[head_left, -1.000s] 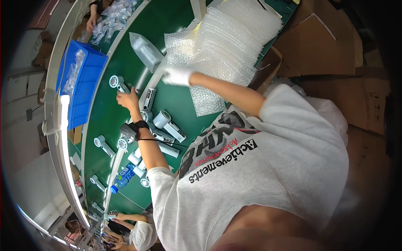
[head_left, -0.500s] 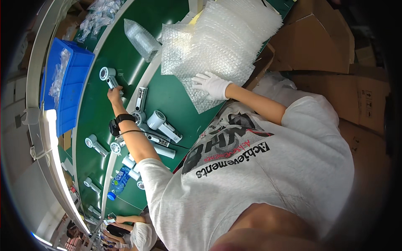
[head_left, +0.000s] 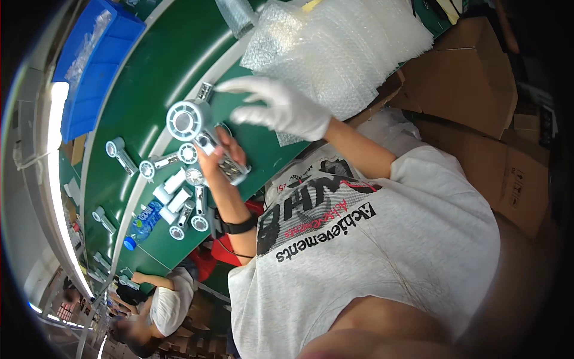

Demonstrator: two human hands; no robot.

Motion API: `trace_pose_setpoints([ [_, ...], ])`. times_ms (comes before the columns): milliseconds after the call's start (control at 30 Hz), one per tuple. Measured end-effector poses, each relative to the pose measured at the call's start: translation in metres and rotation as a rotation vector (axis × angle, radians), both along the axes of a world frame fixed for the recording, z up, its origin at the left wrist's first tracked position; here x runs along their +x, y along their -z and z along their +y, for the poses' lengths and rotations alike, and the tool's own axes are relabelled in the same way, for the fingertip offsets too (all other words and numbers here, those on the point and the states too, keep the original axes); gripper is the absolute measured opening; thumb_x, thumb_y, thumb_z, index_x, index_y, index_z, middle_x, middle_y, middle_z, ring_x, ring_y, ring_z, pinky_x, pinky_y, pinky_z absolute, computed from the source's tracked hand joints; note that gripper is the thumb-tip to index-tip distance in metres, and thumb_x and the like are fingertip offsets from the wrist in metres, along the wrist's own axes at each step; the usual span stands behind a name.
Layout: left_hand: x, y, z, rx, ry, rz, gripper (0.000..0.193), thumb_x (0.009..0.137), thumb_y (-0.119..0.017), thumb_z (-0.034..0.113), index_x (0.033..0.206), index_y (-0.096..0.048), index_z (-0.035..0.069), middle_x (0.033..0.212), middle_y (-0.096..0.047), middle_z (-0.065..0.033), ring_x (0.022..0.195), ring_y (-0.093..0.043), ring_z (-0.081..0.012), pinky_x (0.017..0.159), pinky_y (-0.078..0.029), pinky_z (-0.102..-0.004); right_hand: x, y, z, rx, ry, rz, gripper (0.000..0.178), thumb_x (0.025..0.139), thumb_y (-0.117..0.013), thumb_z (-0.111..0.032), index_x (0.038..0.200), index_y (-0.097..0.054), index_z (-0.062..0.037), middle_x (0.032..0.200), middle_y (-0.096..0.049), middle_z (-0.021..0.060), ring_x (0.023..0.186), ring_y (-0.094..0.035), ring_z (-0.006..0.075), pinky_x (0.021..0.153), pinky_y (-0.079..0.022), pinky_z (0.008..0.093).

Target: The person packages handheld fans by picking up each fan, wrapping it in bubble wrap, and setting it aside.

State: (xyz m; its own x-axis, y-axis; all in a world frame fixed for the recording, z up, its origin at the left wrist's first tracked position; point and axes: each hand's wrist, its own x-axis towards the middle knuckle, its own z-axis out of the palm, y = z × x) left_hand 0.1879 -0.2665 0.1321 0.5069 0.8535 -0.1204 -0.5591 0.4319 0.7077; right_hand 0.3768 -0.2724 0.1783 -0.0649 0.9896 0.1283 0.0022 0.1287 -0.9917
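Observation:
My left hand [head_left: 219,157], bare and with a black band on the wrist, is wrapped round the handle of a pale blue handheld fan [head_left: 185,121]. The fan's round grille faces up. To its right, my right hand [head_left: 286,109] in a white glove is raised over the green bench with its fingers spread and nothing in them. Several more handheld fans [head_left: 199,206] lie loosely grouped left of my left arm. A stack of clear bubble wrap sheets or bags [head_left: 341,57] lies beyond my gloved hand.
A blue bin [head_left: 98,66] of clear plastic pieces stands past the green belt [head_left: 161,78], where spaced-out fans [head_left: 121,157] lie. A blue-capped bottle [head_left: 143,224] rests near the fan group. Cardboard boxes [head_left: 466,72] stand at right; a co-worker [head_left: 170,302] sits at lower left.
My left hand has drawn the fan from the belt toward me. My right hand has lifted off the bubble wrap and moved left toward the fan. The view has shifted.

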Motion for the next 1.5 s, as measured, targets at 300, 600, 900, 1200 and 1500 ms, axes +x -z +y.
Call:
trace_pose_setpoints([
  [300, 0.045, -0.028, -0.065, -0.213, -0.259, 0.141, 0.058, 0.065, -0.063, 0.012, 0.112, -0.031, 0.002, 0.078, -0.047, -0.0109, 0.043, -0.048, -0.0169, 0.033, -0.042, -0.0256, -0.028, 0.008, 0.015, -0.337, -0.327, 0.306, 0.029, 0.079, -0.058, -0.022, 0.1, -0.06, -0.0017, 0.088, -0.063, 0.0065, 0.081, -0.058, 0.0113, 0.072, -0.047, 0.0222],
  [600, 0.044, -0.034, -0.066, -0.259, -0.15, 0.234, 0.06, 0.068, -0.06, 0.01, 0.118, -0.028, 0.001, 0.087, -0.049, -0.013, 0.056, -0.054, -0.0172, 0.046, -0.047, -0.0256, -0.023, 0.014, 0.013, -0.186, -0.288, 0.194, 0.026, 0.079, -0.058, -0.019, 0.1, -0.061, -0.003, 0.091, -0.063, 0.0053, 0.081, -0.057, 0.0078, 0.07, -0.048, 0.0222],
  [900, 0.062, -0.066, -0.063, 0.079, -0.383, 0.841, 0.069, 0.073, -0.064, 0.003, 0.127, -0.021, 0.0, 0.113, -0.046, -0.0191, 0.099, -0.047, -0.0202, 0.083, -0.038, -0.0279, -0.018, 0.016, 0.016, -0.239, -0.254, 0.509, 0.028, 0.073, -0.065, -0.016, 0.098, -0.062, -0.0039, 0.09, -0.064, 0.0063, 0.081, -0.058, 0.0108, 0.073, -0.048, 0.0251],
  [1200, 0.063, -0.04, -0.054, 0.292, -0.445, 1.104, 0.069, 0.073, -0.067, 0.009, 0.126, -0.023, 0.0, 0.111, -0.046, -0.0178, 0.095, -0.051, -0.0227, 0.082, -0.041, -0.031, -0.021, 0.022, 0.011, -0.356, -0.172, 0.322, 0.047, 0.073, -0.066, -0.018, 0.116, -0.051, -0.0065, 0.106, -0.059, 0.0099, 0.09, -0.057, 0.0136, 0.076, -0.048, 0.0252],
  [1500, 0.035, -0.004, -0.051, -0.274, -0.496, -0.027, 0.055, 0.084, -0.047, 0.04, 0.121, -0.035, 0.001, 0.106, -0.051, -0.0148, 0.095, -0.054, -0.026, 0.081, -0.046, -0.0361, -0.017, 0.029, 0.006, -0.054, -0.55, 0.027, 0.047, 0.076, -0.064, -0.031, 0.115, -0.053, -0.0085, 0.101, -0.059, 0.0115, 0.08, -0.059, 0.0184, 0.072, -0.049, 0.0283],
])
